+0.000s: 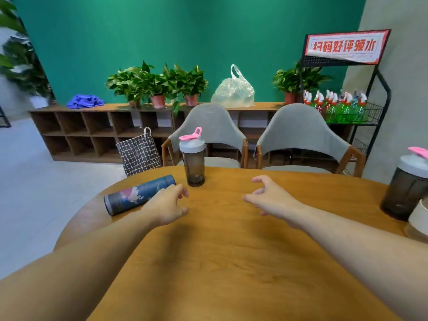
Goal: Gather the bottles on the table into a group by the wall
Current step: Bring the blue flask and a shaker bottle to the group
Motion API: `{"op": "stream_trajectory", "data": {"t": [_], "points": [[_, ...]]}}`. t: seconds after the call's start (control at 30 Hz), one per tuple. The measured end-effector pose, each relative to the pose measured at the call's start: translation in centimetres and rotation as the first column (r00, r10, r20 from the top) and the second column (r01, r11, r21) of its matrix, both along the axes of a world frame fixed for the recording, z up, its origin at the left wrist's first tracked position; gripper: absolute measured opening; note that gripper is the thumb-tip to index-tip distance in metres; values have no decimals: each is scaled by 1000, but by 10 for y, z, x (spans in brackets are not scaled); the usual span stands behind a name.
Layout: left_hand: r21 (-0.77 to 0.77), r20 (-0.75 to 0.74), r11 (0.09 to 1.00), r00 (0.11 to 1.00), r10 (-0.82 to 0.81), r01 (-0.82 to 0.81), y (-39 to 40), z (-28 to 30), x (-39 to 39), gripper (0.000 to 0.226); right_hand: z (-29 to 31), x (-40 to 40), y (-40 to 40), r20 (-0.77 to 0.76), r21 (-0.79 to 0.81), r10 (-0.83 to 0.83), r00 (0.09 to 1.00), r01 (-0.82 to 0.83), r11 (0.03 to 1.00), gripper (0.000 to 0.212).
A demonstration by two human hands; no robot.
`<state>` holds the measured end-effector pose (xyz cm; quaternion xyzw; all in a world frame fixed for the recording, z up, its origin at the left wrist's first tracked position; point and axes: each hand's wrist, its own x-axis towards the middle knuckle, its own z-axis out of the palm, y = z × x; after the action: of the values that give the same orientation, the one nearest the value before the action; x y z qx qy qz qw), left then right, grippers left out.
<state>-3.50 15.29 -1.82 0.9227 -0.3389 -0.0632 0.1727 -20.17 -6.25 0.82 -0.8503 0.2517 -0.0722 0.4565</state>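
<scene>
Both grips were loose, holding nothing: left hand (168,206) hovered just beside the blue flask (139,194) lying on its side, right hand (269,196) over bare surface (220,262). One shaker (192,158) stood upright at the far edge, another shaker (407,186) at the right.

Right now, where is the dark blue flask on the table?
In the head view, the dark blue flask lies on its side near the table's left edge, just left of the left hand and the upright shaker bottle.
</scene>
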Motion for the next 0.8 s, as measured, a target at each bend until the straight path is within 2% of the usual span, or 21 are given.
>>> {"op": "stream_trajectory", "data": {"t": [0.13, 0.2, 0.3, 0.5, 0.6, 0.7, 0.8], "points": [[119, 175, 993, 984, -21, 0, 15, -5, 42, 54, -9, 41, 10, 21, -39, 16, 1000, -15, 999, 67], [184, 224, 982, 975, -2, -40, 19, -11, 63, 69, -14, 62, 15, 37, -44, 17, 999, -15, 999, 69], [245, 233, 966, 972, 27, -86, 22, -24, 94, 89, -22, 94, 22, 58, -39, 12, 998, -10, 999, 73], [313, 238, 937, 968, 83, -157, 18, -43, 144, 106, -43, 156, 36, 112, -46, -3, 994, 9, 999, 88], [303, 212, 935, 970, 120, -182, 14, -53, 161, 105, -54, 183, 38, 146, -98, -23, 989, 37, 994, 95], [260, 267, 947, 956, 118, -190, 14, -59, 174, 91, -62, 206, 38, 178, -116, -34, 983, 56, 992, 100], [211, 259, 963, 959, 112, -170, 18, -61, 183, 78, -67, 229, 37, 215, -93, -64, 975, 86, 992, 105]]}}
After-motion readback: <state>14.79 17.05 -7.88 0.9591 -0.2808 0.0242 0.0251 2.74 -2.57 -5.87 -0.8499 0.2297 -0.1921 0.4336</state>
